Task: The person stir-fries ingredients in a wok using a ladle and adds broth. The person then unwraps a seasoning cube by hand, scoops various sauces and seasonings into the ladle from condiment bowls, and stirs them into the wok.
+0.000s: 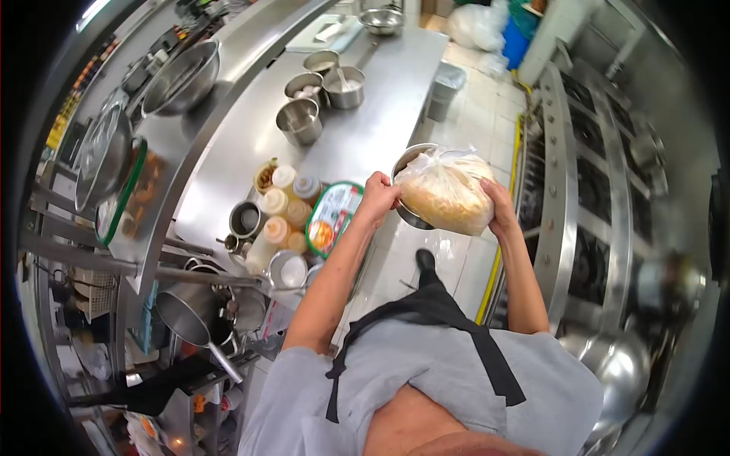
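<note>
In front of me, above the floor, I carry a metal bowl (411, 214) and a knotted clear plastic bag (447, 190) full of pale yellow food whose kind I cannot make out. My left hand (378, 199) is closed at the bowl's left rim, close against the bag. On the other side, my right hand (499, 207) is closed round the bag's right side, fingers pressed into the plastic. The bag sits over the bowl and hides most of it.
At left, a steel counter (380, 114) bears metal pots (299, 123), squeeze bottles (275, 201) and a green-rimmed tub (334, 216). A stove (589, 182) runs along the right. A grey bin (447, 87) stands beyond the counter edge. A pan handle (226, 363) juts out at lower left.
</note>
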